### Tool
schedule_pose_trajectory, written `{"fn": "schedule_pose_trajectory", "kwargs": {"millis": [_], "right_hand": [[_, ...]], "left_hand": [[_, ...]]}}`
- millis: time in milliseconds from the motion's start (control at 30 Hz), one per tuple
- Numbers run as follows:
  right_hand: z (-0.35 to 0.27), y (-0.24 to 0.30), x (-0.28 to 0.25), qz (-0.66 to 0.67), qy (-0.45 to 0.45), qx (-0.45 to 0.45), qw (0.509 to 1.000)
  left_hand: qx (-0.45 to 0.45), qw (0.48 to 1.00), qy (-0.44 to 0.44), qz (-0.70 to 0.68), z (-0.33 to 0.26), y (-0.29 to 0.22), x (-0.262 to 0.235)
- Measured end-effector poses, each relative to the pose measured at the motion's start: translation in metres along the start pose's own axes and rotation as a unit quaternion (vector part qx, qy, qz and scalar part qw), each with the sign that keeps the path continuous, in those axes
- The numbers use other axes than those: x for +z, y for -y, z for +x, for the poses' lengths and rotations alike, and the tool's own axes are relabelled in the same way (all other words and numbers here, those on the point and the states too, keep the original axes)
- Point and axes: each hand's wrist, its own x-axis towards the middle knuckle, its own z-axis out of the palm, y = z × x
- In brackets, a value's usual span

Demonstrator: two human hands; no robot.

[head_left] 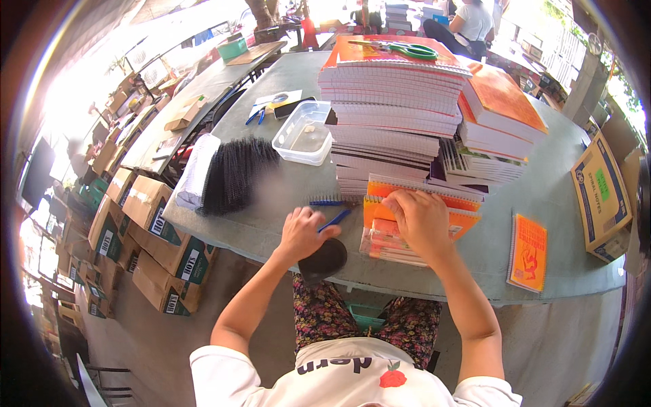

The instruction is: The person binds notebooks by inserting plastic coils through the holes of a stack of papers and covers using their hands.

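Grey worktable (pixel 285 197) held stacked spiral notebooks (pixel 393 102); beside them the right hand (pixel 420 220) pressed flat, fingers open, steadying an orange notebook (pixel 468 220) while the left hand (pixel 302 234) pinched blue pliers (pixel 336 219).

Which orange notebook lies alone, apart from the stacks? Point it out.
The orange spiral-bound notebook lying flat by itself on the table, to the right of the right hand; the others are stacked.

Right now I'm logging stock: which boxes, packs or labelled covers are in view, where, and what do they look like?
Cardboard cartons: floor, left of the table; brown with green-and-white labels.
Flat carton: table's right edge; yellow, blue panel, green sticker.
Orange notebook: lying alone, right of the right hand; printed cover.
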Motion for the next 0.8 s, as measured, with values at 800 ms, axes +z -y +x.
{"fn": "schedule_pose_trajectory", "kwargs": {"millis": [800], "right_hand": [[0.003,0.006,-0.006,0.082,-0.019,0.020,0.996]], "left_hand": [[-0.070,0.987,0.077,-0.123,0.071,0.037,0.019]]}}
